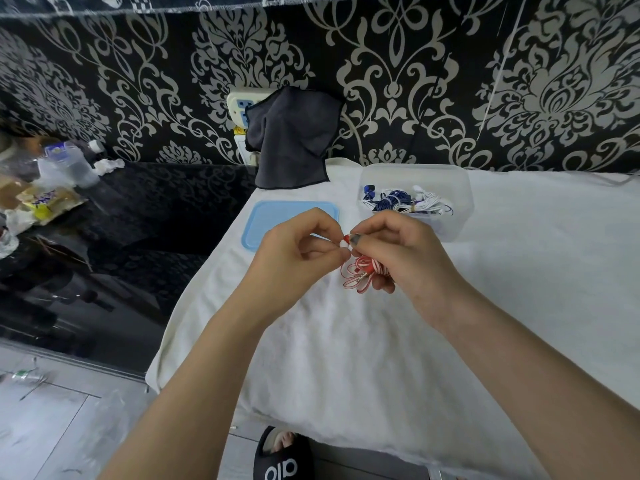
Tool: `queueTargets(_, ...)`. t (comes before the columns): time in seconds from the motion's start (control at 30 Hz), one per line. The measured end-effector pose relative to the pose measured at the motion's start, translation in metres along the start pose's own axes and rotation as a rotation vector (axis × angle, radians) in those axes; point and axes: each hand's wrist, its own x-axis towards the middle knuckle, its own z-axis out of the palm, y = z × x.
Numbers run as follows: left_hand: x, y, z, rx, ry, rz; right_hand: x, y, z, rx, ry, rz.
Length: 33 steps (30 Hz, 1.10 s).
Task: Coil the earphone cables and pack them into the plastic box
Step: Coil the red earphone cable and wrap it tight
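Red-and-white earphone cable (360, 271), partly coiled, held just above the white-covered bench (346, 358), mid-frame. Light, limp, springy by the look of it; loops likely to slip apart unless pinched at the bundle's waist, so best taken there rather than by the earbud end.

Right hand (398, 254): fingers curled round the coil, thumb pressing the top. Left hand (298, 251): fingertips pinching the cable's loose end at the coil's 10 o'clock, other fingers bent, almost closed.

Clear plastic box (460, 188) at 1 o'clock from the hands, near; holds blue and white coiled earphones (405, 200). Blue lid (273, 220) lies flat at 10 o'clock, apart from the box. Dark cloth (294, 140) hangs on the wall at 12 o'clock.
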Motion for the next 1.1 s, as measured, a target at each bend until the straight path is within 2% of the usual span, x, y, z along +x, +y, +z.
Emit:
queueTargets(0.6,0.003,0.002,-0.009,-0.33,-0.168,-0.093,-0.004,-0.009,-0.008,0.077,-0.148,0.006)
queueTargets(0.83,0.001,0.006,-0.008,-0.372,-0.166,-0.051,-0.006,-0.015,-0.008,0.189,-0.178,0.077)
queueTargets(1.1,-0.006,0.022,-0.001,-0.336,-0.134,0.109,-0.006,-0.017,-0.007,0.363,-0.182,0.208)
